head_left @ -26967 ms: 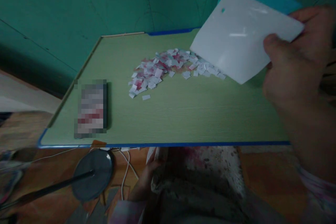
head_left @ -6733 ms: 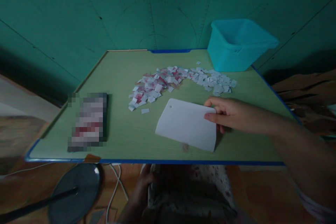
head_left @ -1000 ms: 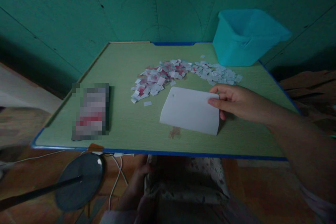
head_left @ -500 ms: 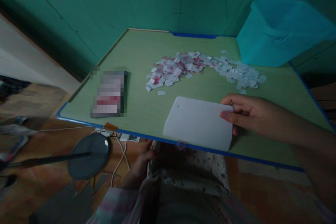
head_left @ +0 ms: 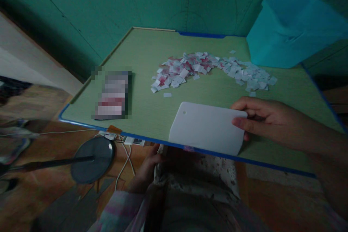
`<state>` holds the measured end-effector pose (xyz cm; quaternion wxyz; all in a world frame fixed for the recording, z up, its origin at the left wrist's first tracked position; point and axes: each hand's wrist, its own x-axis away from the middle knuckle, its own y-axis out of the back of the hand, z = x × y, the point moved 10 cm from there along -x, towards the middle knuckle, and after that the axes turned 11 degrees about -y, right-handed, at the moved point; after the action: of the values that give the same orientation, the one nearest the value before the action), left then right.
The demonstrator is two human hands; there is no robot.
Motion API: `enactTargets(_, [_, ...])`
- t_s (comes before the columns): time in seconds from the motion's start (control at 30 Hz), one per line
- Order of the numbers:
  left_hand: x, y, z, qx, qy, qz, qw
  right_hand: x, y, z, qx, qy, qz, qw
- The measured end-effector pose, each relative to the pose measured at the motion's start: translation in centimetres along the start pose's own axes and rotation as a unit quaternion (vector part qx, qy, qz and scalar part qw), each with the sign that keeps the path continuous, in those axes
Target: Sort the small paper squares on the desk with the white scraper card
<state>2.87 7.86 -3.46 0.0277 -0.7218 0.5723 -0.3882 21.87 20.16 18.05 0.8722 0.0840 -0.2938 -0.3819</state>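
My right hand [head_left: 261, 119] pinches the right end of a white plastic scraper [head_left: 205, 128], thumb on top and fingers behind. This flat scraper has a small hole in its upper left corner and is tilted at the table's front edge. Beyond it lies a curved heap of small paper scraps [head_left: 185, 69], white and pinkish, spread across the table [head_left: 144, 108]. My left hand [head_left: 148, 168] is low, below the table edge, beside a pale spotted cloth [head_left: 223, 174]. Its fingers are dim and partly hidden, so their grip is unclear.
A turquoise bin [head_left: 288, 36] stands at the table's back right corner. On the left lies a blurred-out flat rectangular object [head_left: 112, 96]. A green wall [head_left: 160, 3] rises behind the table. A round dark base [head_left: 92, 161] and white cables [head_left: 127, 159] are on the floor.
My right hand and its end of the scraper have shifted slightly to the right. The paper scraps and my left hand look the same.
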Motion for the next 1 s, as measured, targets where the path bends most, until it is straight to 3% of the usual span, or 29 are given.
enactTargets(0.17, [1.2,-1.9,-1.2,-0.006,-0.026,0.023,0.999,0.1,0.1,0.4,0.019,0.03,-0.006,0.999])
enactTargets(0.37, [1.6,-2.2,-1.4,-0.012,-0.018,0.013,1.0,0.4,0.6,1.1,-0.006,0.061,-0.02,0.998])
enactTargets(0.5, [1.9,-2.6,-1.3,0.015,-0.002,0.022,1.0,0.4,1.9,1.3,-0.027,0.075,-0.076,0.994])
enactTargets(0.6, [1.7,-2.1,-0.9,0.004,0.007,0.012,1.0,0.2,3.9,1.1,-0.026,0.084,-0.157,0.984])
enactTargets(0.73, [1.2,-1.5,-0.1,0.018,0.009,0.007,1.0,1.0,8.1,0.5,-0.048,0.101,-0.318,0.941])
enactTargets(0.87, [0.7,-1.1,0.0,0.047,-0.002,0.003,0.999,3.2,11.6,0.1,-0.109,0.127,-0.452,0.876])
enactTargets(1.0, [-0.9,2.2,1.9,-0.012,0.04,-0.035,0.999,5.4,12.9,0.6,-0.06,0.133,-0.551,0.822])
